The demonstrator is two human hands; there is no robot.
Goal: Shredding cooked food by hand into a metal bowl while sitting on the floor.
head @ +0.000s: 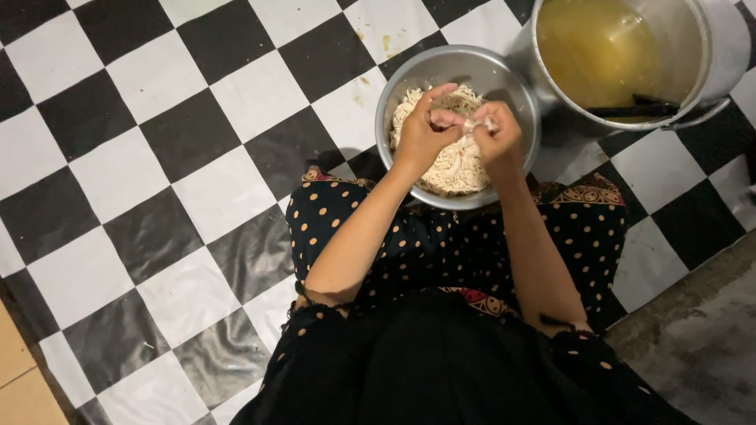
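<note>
Two bare hands meet over a round metal bowl (409,75) heaped with pale shredded meat (449,169). Left hand (425,130) and right hand (496,134) both pinch one small pale piece of meat (471,126) between their fingertips, just above the heap. Beside the bowl stands a large metal pot (720,47) of yellowish broth (598,47), on a black-and-white chequered mat (157,157).
</note>
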